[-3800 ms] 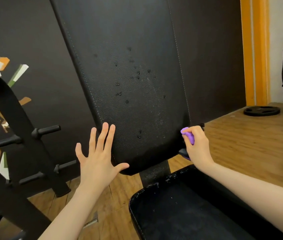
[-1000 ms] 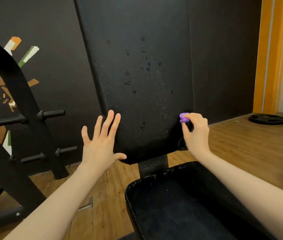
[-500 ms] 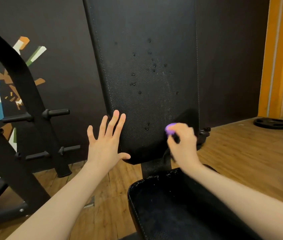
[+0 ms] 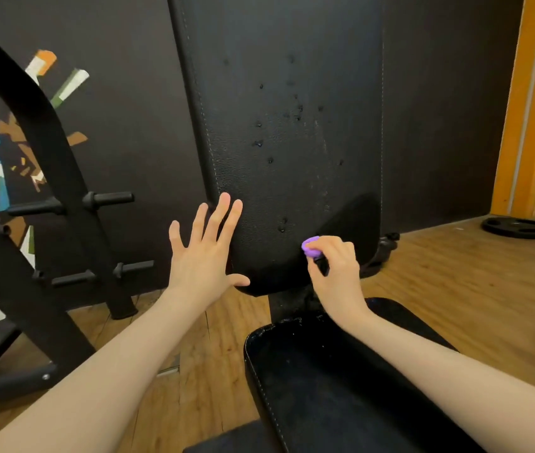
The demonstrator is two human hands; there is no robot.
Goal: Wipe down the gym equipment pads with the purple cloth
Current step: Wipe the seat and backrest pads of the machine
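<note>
Your hands at the upright back pad (image 4: 292,142), droplets on it, dark wall behind.
Your left hand (image 4: 202,256) is spread flat at its lower left edge; your right hand (image 4: 336,269) pinches the bunched purple cloth (image 4: 311,246) against its lower right. Seat pad (image 4: 325,371) below, wood floor (image 4: 455,273), weight plate (image 4: 518,227) far right.

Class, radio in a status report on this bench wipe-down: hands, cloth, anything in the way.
Left hand open, fingers spread at back pad edge. Right hand pinching bunched purple cloth low on the pad. Droplets above unwiped. Nothing in the way.
</note>
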